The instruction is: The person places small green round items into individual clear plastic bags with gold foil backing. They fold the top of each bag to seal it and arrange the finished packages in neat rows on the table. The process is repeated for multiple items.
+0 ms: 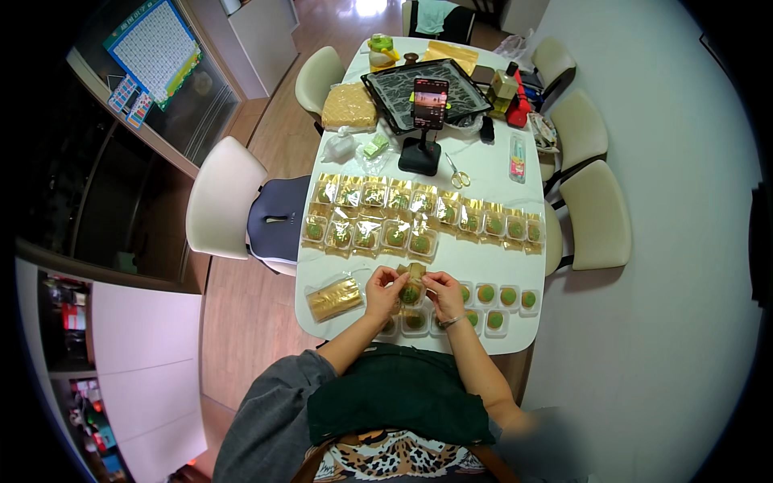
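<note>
My left hand point(384, 291) and my right hand point(444, 292) pinch the two sides of one gold-backed clear pouch point(413, 273). Inside the pouch is a round pastry with a green top point(410, 295); its tray is partly hidden by my fingers. Left of my left hand lies a stack of flat gold pouches point(334, 299) in clear plastic. Below and to the right of my hands stand unwrapped pastries in clear plastic trays point(496, 321), some hidden under my right wrist. Beyond my hands, two rows of bagged pastries point(395, 234) cross the white table point(477, 259).
Further back are a phone on a black stand point(430, 104), scissors point(458, 172), a black baking tray point(386, 90), a bottle of yellowish liquid point(503, 87) and a wrapped yellow package point(349, 107). Pale chairs point(595, 214) line both table sides; a wall point(676, 253) is at the right.
</note>
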### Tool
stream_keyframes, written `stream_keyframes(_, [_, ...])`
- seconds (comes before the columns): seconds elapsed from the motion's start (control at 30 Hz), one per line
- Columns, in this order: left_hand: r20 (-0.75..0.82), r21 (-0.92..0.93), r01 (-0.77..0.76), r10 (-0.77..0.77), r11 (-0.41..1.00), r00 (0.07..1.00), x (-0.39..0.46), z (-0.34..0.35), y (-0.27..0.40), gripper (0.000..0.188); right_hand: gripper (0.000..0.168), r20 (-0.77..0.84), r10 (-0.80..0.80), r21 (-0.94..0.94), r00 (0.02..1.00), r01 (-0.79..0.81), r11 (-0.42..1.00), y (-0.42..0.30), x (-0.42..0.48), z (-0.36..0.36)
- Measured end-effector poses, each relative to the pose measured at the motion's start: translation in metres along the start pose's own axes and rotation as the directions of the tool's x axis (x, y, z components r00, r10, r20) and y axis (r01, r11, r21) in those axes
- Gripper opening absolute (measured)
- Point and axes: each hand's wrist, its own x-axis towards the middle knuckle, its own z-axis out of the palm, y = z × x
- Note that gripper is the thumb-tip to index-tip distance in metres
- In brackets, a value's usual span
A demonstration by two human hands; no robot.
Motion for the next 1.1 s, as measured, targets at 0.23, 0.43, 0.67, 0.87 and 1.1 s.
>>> stream_keyframes(0.23, [0.064, 0.062, 0.028, -0.032, 0.998, 0.997, 0.005, -0.012, 0.001, 0.008, 0.008, -0.035, -0.227, -0.126, 0.973, 0.221, 0.967, -0.003, -0.001, -0.003])
stream_keyframes(0.43, [0.05, 0.002, 0.028, -0.028, 1.0, 0.998, 0.007, -0.012, 0.002, 0.008, 0.007, 0.023, -0.266, -0.062, 0.964, 0.267, 0.962, -0.007, -0.003, 0.006])
stream_keyframes(0.67, [0.039, 0.064, 0.048, -0.051, 0.997, 0.998, 0.007, -0.011, 0.005, 0.01, 0.006, 0.055, -0.238, -0.258, 0.97, 0.244, 0.935, -0.011, -0.007, 0.005])
stream_keyframes(0.87, [0.228, -0.074, 0.335, -0.312, 0.939, 0.923, 0.007, -0.01, 0.007, 0.017, 0.007, 0.072, -0.49, -0.428, 0.869, 0.471, 0.771, -0.012, -0.012, 0.012])
stream_keyframes(1.1, [0.2, 0.087, 0.183, -0.197, 0.979, 0.96, 0.004, -0.011, 0.004, 0.02, 0.007, -0.027, -0.227, -0.085, 0.973, 0.224, 0.971, -0.014, -0.01, 0.018])
